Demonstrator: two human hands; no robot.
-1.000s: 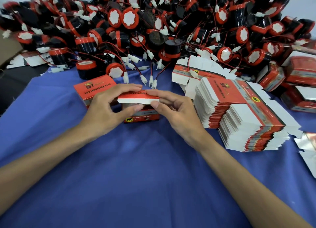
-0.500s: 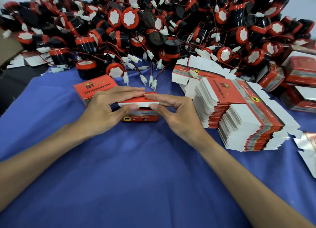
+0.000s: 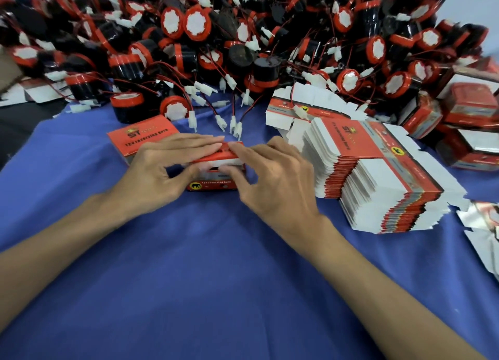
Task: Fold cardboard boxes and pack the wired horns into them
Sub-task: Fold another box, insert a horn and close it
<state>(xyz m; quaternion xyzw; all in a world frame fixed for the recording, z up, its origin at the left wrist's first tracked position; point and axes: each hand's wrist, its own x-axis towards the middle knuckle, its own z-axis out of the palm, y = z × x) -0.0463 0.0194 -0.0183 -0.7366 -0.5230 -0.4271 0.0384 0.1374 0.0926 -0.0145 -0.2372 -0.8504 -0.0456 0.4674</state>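
Box sits on the blue cloth, centre of the table, between both hands. Front face shows the elephant logo and faces the person. Top flap is folded down, almost flat; a dark gap shows under its white edge. Can't tell what's inside.

Left hand: fingers laid straight along the flap's top, thumb against the flap's front edge, so it pinches the flap. Right hand: same from the other side, fingertips on top and thumb at the front edge. The fingertips of both hands nearly meet over the middle of the flap.

Closed box, same print, lies just behind the left hand, partly hidden by it.

Flat blanks are stacked just beside the right hand, fanned out, with a second lower stack behind.

Horns, black and red, with red-black leads, are heaped across the table's far side. White connectors spill onto the cloth close behind the box.

More folded boxes are piled at the far right edge.
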